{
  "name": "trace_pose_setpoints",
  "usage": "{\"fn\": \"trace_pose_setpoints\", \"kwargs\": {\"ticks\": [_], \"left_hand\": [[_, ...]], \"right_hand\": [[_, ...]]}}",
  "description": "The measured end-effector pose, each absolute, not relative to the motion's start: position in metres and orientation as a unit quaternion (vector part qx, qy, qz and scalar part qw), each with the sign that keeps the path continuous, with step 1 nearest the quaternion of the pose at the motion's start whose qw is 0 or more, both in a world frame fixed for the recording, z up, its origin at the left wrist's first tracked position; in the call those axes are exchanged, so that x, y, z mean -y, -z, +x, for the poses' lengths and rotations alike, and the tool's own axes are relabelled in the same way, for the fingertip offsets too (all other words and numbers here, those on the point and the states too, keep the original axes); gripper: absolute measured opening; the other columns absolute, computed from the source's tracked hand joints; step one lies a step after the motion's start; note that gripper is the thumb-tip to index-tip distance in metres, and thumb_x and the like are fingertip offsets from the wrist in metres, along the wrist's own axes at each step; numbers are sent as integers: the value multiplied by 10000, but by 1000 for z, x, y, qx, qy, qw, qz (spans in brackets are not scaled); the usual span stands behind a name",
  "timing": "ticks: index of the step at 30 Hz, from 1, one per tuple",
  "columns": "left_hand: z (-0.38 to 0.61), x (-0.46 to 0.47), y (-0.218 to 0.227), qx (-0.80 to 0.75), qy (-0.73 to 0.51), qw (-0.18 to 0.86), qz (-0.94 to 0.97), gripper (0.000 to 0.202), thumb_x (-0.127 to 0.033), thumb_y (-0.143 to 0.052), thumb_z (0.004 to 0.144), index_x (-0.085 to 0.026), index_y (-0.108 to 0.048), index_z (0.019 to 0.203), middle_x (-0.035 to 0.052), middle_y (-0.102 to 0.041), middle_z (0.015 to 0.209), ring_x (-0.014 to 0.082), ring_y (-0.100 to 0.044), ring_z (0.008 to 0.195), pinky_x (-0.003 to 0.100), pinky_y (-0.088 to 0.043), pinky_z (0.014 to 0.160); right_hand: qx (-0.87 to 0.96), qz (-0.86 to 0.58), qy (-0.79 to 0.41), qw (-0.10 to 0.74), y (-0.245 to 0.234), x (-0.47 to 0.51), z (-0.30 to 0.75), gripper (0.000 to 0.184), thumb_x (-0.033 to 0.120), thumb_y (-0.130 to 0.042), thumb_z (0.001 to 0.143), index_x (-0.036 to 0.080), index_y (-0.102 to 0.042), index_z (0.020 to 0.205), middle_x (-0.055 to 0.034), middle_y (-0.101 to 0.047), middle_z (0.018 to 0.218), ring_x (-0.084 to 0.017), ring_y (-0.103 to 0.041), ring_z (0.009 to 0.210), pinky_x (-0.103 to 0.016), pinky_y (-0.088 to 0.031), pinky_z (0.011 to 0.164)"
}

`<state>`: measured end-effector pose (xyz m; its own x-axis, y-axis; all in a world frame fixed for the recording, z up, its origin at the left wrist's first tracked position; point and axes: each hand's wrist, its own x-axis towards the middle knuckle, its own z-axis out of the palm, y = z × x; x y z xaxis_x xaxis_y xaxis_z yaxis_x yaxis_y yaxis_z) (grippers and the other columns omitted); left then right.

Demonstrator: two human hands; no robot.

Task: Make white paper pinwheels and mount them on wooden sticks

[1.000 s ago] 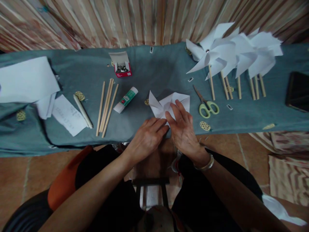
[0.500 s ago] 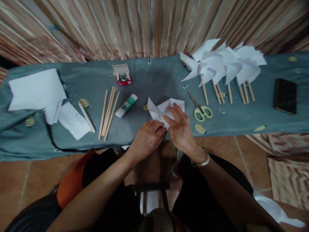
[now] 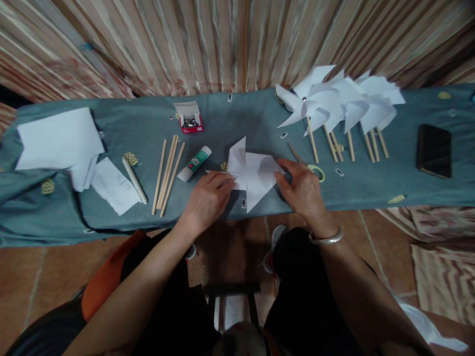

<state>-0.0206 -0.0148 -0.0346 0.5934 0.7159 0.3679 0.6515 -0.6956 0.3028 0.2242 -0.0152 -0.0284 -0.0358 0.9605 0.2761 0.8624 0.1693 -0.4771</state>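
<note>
A white paper pinwheel [image 3: 257,170] with four pointed blades lies spread near the table's front edge. My left hand [image 3: 212,198] pinches its left blade between thumb and fingers. On the opposite side, my right hand [image 3: 301,190] has thumb and forefinger closed on the right tip. Green-handled scissors [image 3: 318,173] lie just beyond my right hand, partly hidden by it. To the left of the pinwheel rests a green and white glue stick [image 3: 195,163].
Several wooden sticks [image 3: 166,175] and a red box of metal pins [image 3: 191,121] are at left, near white paper sheets [image 3: 59,138], a written slip [image 3: 114,187] and a pale rod [image 3: 134,180]. Finished pinwheels on sticks [image 3: 334,106] and a phone [image 3: 434,151] lie right.
The paper pinwheel has turned and now lies flatter and more spread out. My hands have moved apart, from its near edge to its left and right tips.
</note>
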Motion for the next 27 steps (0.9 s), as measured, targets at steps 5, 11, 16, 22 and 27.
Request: {"fn": "trace_pose_setpoints", "kwargs": {"ticks": [5,11,16,22,27], "left_hand": [[-8,27,30,-373,-255,79,889,237,-232,-536,918,-161,-650,1113,124,-644,1197,270,-563,1085,452,-500,903],[8,40,29,-352,-202,72,911,237,-266,-586,906,-129,-645,1091,127,-672,1125,278,-573,1017,429,-505,832],[8,39,34,-342,-217,52,913,187,-219,-525,941,-124,-650,1042,110,-691,1027,234,-606,918,375,-538,790],[4,40,32,-358,-240,51,901,166,-170,-500,945,-120,-658,938,90,-705,915,193,-651,808,311,-575,706],[2,40,29,-363,-252,64,895,172,-163,-491,943,-126,-654,902,88,-713,899,181,-683,778,289,-586,680]], "right_hand": [[675,-680,-135,253,20,18,223,285,271,-536,858,159,-729,1036,-99,-768,927,-277,-722,882,-412,-549,831],[633,-704,-199,253,17,22,222,272,248,-586,797,190,-735,1018,-44,-765,804,-228,-720,749,-335,-539,700],[637,-696,-211,255,16,27,223,225,251,-611,783,196,-733,964,-41,-761,804,-224,-712,730,-338,-536,681],[643,-613,-267,373,17,25,230,226,204,-567,819,245,-721,978,-46,-736,1106,-237,-677,1066,-428,-501,976],[630,-553,-388,383,18,23,238,327,133,-603,728,306,-749,965,15,-528,1446,-248,-454,1375,-482,-299,1169]]}}
